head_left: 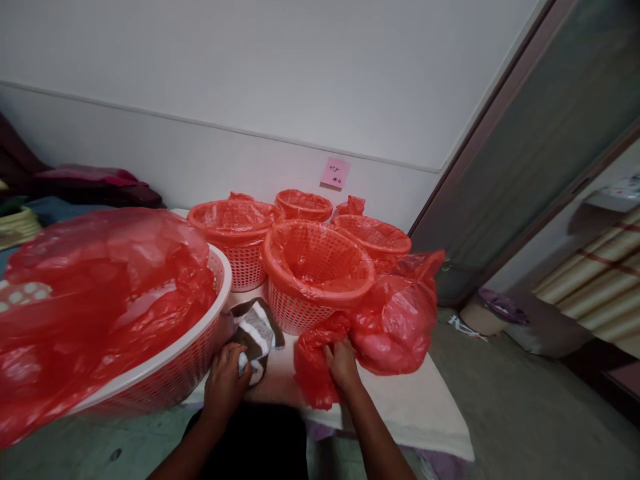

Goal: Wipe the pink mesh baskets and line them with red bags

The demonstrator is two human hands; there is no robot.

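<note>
My left hand point(227, 377) is closed on the near edge of a brown, grey and white striped cloth point(260, 333), which lies crumpled beside the large basket. A bit of white shows at its fingertips. My right hand point(344, 365) grips a crumpled red plastic bag point(320, 370) at the table's front. Just behind it stands a small perforated basket point(295, 313) with a red bag lining it and folded over its rim. To the right of that hand rests a bulging red plastic bag point(395, 327); its contents are hard to make out.
A large white-rimmed basket point(223, 267) draped with red plastic stands at left. Several red-lined baskets, including one point(240, 263) at back left, line the wall. A pink note point(335, 173) hangs there. White cloth point(420, 407) covers the table; a bin point(487, 313) stands on the floor.
</note>
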